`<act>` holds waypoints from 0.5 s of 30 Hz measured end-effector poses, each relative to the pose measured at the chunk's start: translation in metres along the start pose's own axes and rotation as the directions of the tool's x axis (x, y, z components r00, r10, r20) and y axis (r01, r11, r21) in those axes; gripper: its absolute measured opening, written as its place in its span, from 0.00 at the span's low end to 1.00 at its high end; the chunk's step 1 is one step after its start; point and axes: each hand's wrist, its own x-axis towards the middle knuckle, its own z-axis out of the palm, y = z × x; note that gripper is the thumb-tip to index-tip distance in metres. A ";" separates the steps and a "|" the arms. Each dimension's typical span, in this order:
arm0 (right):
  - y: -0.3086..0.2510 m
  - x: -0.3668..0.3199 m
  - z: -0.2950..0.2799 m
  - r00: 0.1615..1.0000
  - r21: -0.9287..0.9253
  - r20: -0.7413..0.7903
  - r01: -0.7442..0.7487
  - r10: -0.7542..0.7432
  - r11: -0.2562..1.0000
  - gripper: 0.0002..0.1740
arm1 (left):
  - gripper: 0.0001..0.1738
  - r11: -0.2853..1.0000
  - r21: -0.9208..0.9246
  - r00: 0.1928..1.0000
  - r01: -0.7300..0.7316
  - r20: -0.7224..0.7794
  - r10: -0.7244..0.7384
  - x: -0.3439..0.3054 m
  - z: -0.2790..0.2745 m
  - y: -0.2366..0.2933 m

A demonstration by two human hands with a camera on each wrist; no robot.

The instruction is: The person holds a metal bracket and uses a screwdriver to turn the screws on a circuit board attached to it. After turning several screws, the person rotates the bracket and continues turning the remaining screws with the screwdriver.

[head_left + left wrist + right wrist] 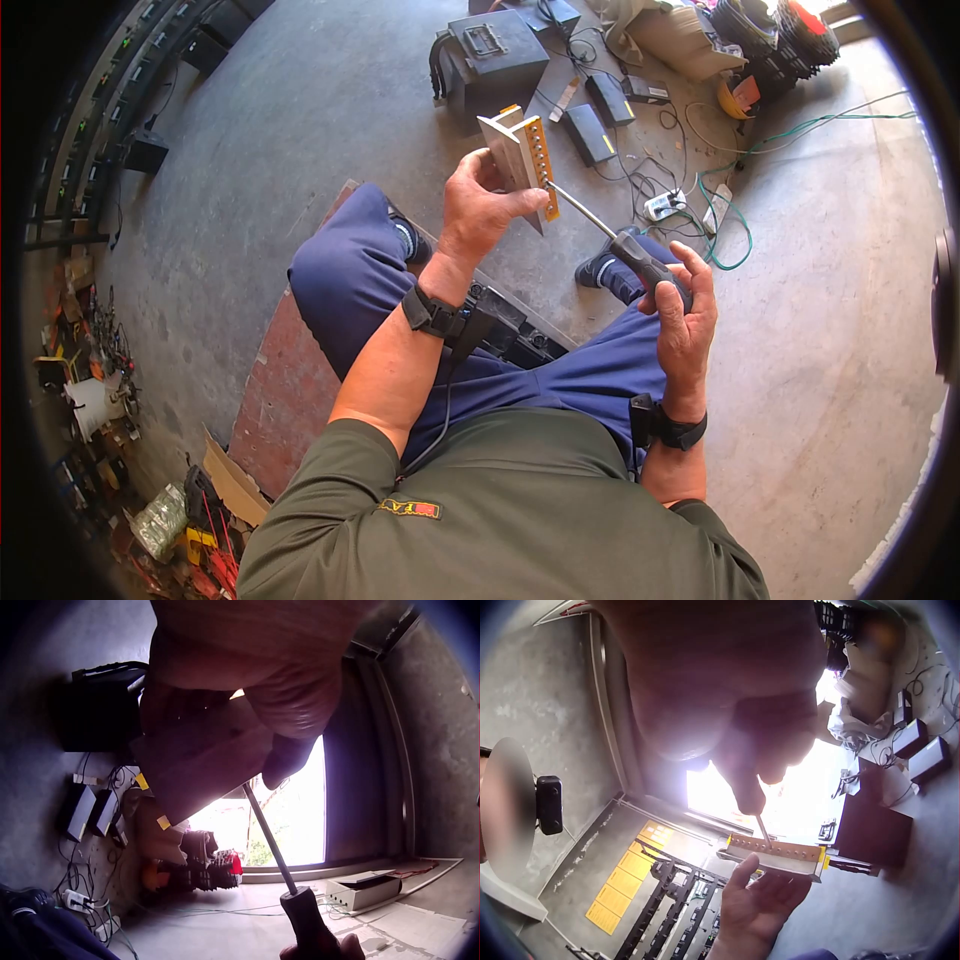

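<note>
Screwdriver (pixel 303 909): handle cut off, bottom of left-wrist view. Right hand (pixel 724 682): cut off, top of right-wrist view. Metal piece (pixel 510 152), head view, upper centre: part-hidden by left hand (pixel 475 207); stud (pixel 540 158) details too small for me.

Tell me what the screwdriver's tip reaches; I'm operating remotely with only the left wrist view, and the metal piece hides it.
Observer: The screwdriver reaches a yellowish strip on the metal piece, lined with screw-like heads.
Operator: What's worn at the wrist of the right hand?
Observer: A dark strap, seen in the head view.
Operator: And between the person's legs?
Observer: A black object shows there, again from the head.
</note>
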 end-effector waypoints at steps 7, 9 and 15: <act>-0.002 0.000 0.005 0.975 -0.059 -0.020 0.220 -0.221 0.974 0.30 | 0.40 1.000 0.022 1.000 0.005 -0.005 -0.004 0.000 0.000 -0.001; -0.003 -0.001 0.001 0.997 -0.011 -0.016 0.077 -0.077 0.997 0.31 | 0.40 1.000 0.004 1.000 0.014 0.004 -0.014 0.000 0.000 0.002; 0.000 0.001 0.003 0.987 -0.115 0.018 0.158 -0.157 0.981 0.34 | 0.41 1.000 0.007 1.000 0.010 0.005 -0.010 0.001 0.000 -0.001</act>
